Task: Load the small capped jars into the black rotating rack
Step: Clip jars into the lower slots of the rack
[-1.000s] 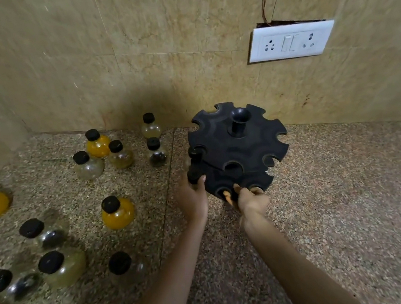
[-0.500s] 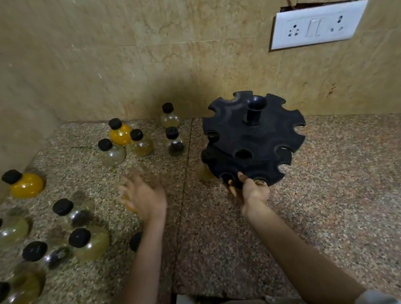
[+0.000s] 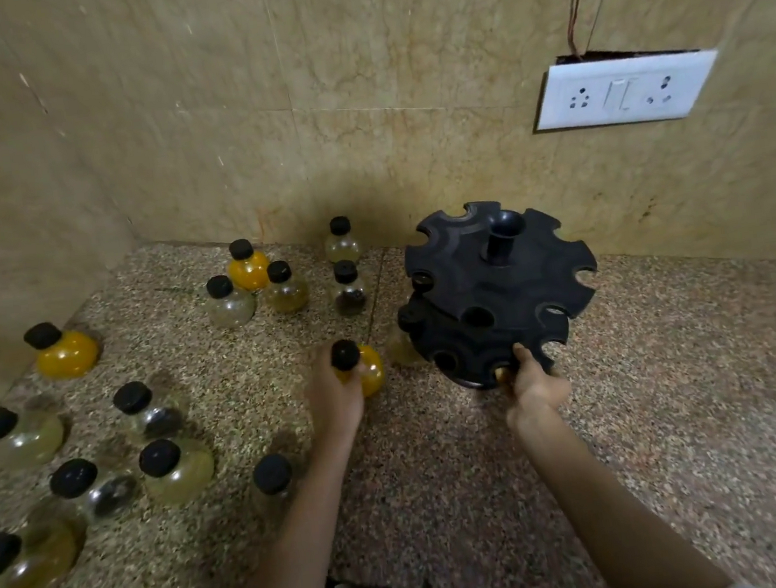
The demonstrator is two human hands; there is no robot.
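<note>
Beside the black plastic two-tier rotating rack [image 3: 498, 295], the left hand [image 3: 335, 398] is wrapped around a round yellow black-capped jar [image 3: 366, 369]; the right hand [image 3: 533, 381] pinches the rack's lower rim. Should that pinch slacken, the rack could spin and its notch slide away from the jar's neck.

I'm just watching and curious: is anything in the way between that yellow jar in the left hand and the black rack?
Nothing visible blocks it. The left hand holds the yellow jar just left of the black rack, with only bare counter between. A pale jar already hangs at the rack's near-left edge.
</note>
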